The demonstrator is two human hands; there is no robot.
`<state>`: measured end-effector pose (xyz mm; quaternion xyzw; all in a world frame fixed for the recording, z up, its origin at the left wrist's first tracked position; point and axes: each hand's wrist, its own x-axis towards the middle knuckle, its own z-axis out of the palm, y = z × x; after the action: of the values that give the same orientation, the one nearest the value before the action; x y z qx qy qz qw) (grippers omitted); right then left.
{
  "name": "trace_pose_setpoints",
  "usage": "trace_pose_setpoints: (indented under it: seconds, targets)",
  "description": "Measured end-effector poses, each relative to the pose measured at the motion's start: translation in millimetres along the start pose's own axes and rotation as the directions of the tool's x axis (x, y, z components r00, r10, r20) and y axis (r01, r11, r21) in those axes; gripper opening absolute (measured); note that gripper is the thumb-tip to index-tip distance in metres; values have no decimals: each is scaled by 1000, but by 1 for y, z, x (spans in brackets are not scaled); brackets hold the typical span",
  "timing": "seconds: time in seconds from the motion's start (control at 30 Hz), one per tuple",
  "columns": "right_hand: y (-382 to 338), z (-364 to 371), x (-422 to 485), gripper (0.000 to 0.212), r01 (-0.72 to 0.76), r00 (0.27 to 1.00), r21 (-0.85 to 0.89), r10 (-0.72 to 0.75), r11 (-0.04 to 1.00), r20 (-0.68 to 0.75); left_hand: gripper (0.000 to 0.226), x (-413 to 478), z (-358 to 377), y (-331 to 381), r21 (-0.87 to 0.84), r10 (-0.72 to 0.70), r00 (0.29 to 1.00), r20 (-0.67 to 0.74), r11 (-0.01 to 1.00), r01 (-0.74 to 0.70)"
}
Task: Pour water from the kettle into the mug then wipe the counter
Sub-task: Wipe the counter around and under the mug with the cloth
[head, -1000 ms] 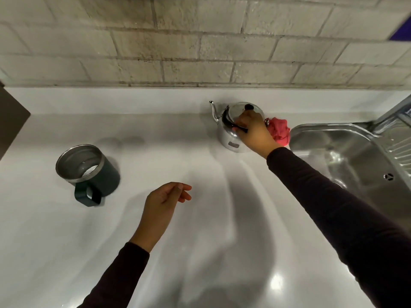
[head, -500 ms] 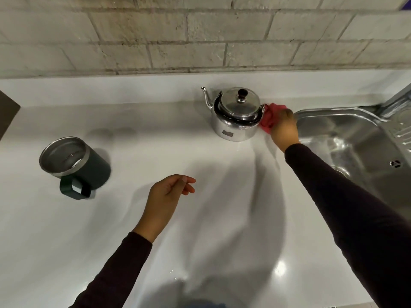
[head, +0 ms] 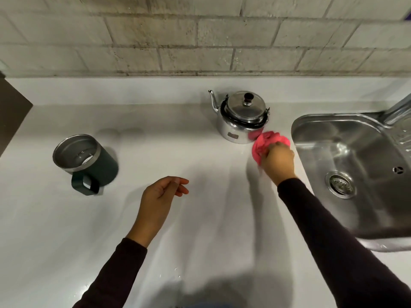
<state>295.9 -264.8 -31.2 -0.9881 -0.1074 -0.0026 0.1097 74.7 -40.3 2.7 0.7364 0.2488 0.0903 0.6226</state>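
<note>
Beside steel sink (head: 347, 138), right hand (head: 278, 162) clutching crumpled pink cloth (head: 264, 142) on white table (head: 200, 218); left hand (head: 159, 200) hovering loose, empty. Shiny lidded metal kettle (head: 241, 117) standing upright, dark green steel-lined mug (head: 85, 161) well apart; pouring seemingly finished, wiping starting.

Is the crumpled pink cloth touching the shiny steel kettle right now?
Cannot tell. In the head view the crumpled pink cloth, held in the right hand, sits right beside the steel kettle; its upper edge meets the kettle's base outline, with no plain gap or contact.
</note>
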Motion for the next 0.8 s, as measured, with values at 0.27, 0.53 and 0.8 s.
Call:
trace_pose_setpoints:
  seconds: [0.27, 0.53, 0.8]
  targets:
    - [-75, 22, -105, 20, 119, 990, 230, -133, 966, 44, 34, -18, -53, -3, -23, 51, 992, -116, 998, -54]
    - [-167, 18, -129, 10, 74, 981, 705, -177, 705, 74, 31, -26, -113, -12, -53, 57, 964, -260, 996, -73]
    - [-227, 12, -146, 16, 209, 943, 708, -331, 675, 38, 29, -26, -159, -30, -128, -24, 909, -416, 991, -32]
